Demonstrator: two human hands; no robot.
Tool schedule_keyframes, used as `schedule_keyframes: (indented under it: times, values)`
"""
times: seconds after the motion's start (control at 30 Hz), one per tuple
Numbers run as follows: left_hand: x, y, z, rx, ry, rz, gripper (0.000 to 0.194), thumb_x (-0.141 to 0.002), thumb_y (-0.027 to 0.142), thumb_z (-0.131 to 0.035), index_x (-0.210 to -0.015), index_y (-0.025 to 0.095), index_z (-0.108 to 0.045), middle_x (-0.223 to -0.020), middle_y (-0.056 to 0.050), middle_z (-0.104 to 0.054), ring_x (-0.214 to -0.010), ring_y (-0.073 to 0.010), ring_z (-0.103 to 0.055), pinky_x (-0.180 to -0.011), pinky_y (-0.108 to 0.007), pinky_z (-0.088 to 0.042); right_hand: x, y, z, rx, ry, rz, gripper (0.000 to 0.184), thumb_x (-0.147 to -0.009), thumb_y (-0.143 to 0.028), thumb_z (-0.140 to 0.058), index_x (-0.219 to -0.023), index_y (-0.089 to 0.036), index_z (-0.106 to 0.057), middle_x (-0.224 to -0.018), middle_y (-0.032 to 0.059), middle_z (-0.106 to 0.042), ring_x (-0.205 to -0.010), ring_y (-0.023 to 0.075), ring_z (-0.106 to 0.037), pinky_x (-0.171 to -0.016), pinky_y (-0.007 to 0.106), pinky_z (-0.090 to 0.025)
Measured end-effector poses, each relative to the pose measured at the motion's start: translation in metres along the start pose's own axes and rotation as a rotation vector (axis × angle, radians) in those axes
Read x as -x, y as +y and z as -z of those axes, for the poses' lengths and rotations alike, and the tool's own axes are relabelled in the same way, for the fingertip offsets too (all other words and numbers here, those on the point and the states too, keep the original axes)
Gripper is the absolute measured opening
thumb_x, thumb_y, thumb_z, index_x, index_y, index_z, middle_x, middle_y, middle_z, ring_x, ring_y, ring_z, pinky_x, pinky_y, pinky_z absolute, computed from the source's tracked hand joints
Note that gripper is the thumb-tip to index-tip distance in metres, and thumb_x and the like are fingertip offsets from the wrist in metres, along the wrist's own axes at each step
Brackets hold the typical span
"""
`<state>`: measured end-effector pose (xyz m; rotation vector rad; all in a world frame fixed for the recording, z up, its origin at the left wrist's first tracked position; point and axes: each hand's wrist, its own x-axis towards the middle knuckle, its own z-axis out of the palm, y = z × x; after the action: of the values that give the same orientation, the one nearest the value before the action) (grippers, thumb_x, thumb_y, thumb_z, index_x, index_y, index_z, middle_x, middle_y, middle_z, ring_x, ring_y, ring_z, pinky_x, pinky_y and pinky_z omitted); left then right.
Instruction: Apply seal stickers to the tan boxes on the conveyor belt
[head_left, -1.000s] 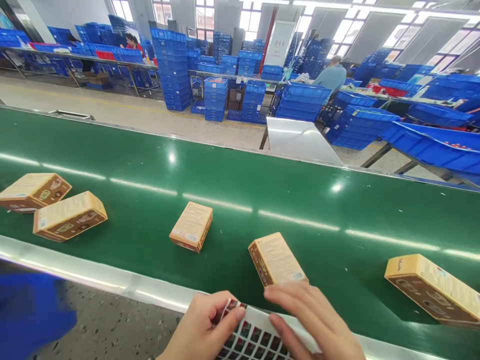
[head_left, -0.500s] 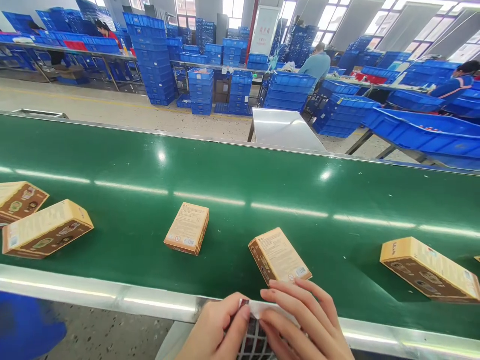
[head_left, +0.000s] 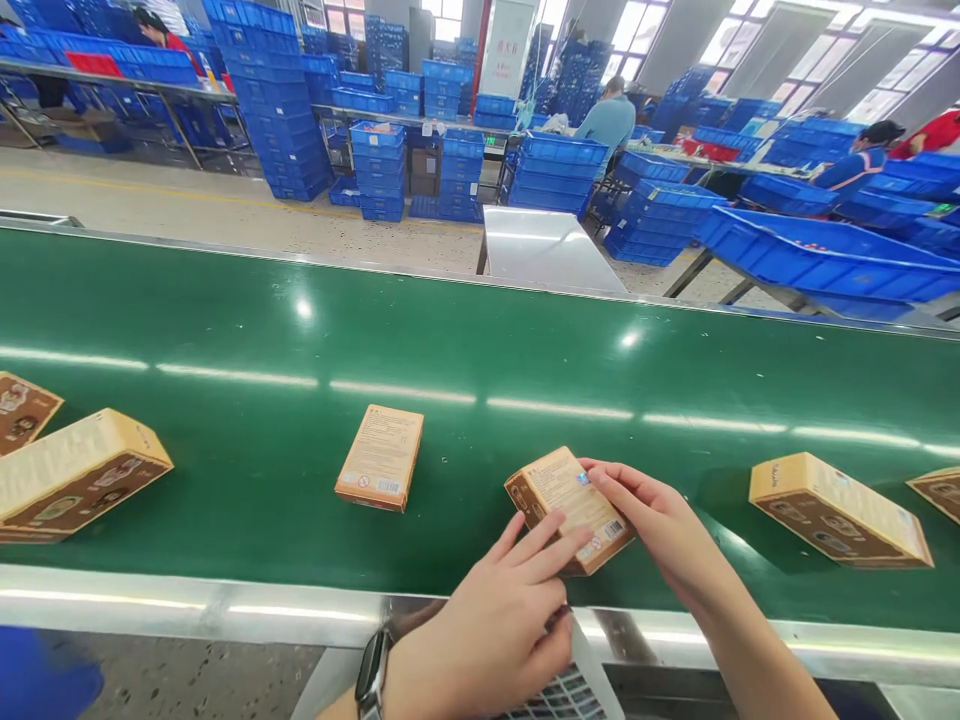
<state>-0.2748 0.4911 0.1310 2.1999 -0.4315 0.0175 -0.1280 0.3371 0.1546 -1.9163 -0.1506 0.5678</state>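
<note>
A cream-and-brown carton (head_left: pixel 559 490) lies tilted on the green belt in front of me. My right hand (head_left: pixel 649 510) is at its right edge, with thumb and forefinger closed on a small shiny blue sticker (head_left: pixel 583 479) at the carton's top face. My left hand (head_left: pixel 510 610) rests its outstretched fingers across the carton's near left part. Below them, its thumb and curled fingers hold a white sheet (head_left: pixel 566 695) with a grid of dark shiny labels. Most of that sheet is hidden under the hand.
Another carton (head_left: pixel 381 455) lies to the left on the belt (head_left: pixel 247 310). Further cartons lie at the far left (head_left: pixel 90 470) and right (head_left: pixel 840 510). A metal rail (head_left: pixel 300 605) edges the belt. Beyond stand a steel table (head_left: pixel 551 250), stacked blue crates (head_left: pixel 259 100) and seated people.
My hands have moved from the sheet near the belt's edge up to the carton. The right one now has the sticker at the carton's face. My view has shifted slightly.
</note>
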Motion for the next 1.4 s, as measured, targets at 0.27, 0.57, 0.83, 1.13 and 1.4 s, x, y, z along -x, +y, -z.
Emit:
schedule_keyframes:
  times: [0.27, 0.57, 0.83, 1.13, 1.4]
  values:
    - [-0.013, 0.007, -0.002, -0.049, -0.043, 0.013, 0.020, -0.093, 0.011, -0.052, -0.091, 0.012, -0.072, -0.161, -0.009, -0.038, -0.153, -0.0292, -0.026, -0.128, -0.048, -0.024, 0.002, -0.002, 0.012, 0.062, 0.020, 0.046, 0.059, -0.067, -0.076, -0.074, -0.082, -0.019, -0.075, -0.104, 0.0108, -0.075, -0.076, 0.0227, -0.063, -0.060, 0.029, -0.051]
    - [-0.029, 0.009, -0.013, -0.059, -0.049, -0.027, 0.023, -0.093, 0.013, -0.051, -0.087, 0.011, -0.072, -0.161, -0.011, -0.038, -0.154, -0.0293, -0.025, -0.128, -0.049, -0.023, 0.007, 0.006, 0.007, 0.345, 0.311, 0.176, 0.044, -0.075, -0.065, -0.059, -0.082, -0.022, -0.063, -0.086, 0.0107, -0.072, -0.071, 0.0267, -0.068, -0.063, 0.037, -0.054]
    - [-0.025, 0.008, -0.012, 0.229, 0.056, 0.089, 0.020, -0.096, 0.020, -0.049, -0.083, 0.017, -0.064, -0.133, -0.012, -0.068, -0.126, -0.0247, -0.062, -0.106, -0.035, -0.047, 0.020, -0.001, 0.017, 0.646, 0.612, 0.610, 0.033, -0.092, -0.051, -0.052, -0.098, -0.021, -0.062, -0.094, 0.0108, -0.072, -0.080, 0.0268, -0.070, -0.061, 0.034, -0.054]
    - [0.007, 0.015, 0.001, 0.504, 0.183, 0.549, 0.032, -0.095, 0.027, -0.047, -0.065, 0.021, -0.037, -0.055, 0.008, -0.030, -0.054, -0.0107, -0.028, -0.052, -0.026, -0.021, 0.067, -0.005, -0.024, 0.589, 0.028, 1.078, 0.020, -0.107, -0.031, -0.051, -0.099, -0.023, -0.067, -0.086, 0.0010, -0.073, -0.072, 0.0139, -0.073, -0.066, 0.019, -0.059]
    - [0.006, 0.014, -0.006, 0.688, 0.208, 0.598, 0.018, -0.084, 0.021, -0.057, -0.072, 0.020, -0.044, -0.058, 0.009, -0.036, -0.056, -0.0100, -0.031, -0.052, -0.023, -0.024, 0.058, 0.005, -0.025, 0.765, 0.048, 1.375, 0.025, -0.100, -0.004, -0.047, -0.101, -0.016, -0.069, -0.090, 0.0072, -0.075, -0.081, 0.0211, -0.072, -0.079, 0.034, -0.055]
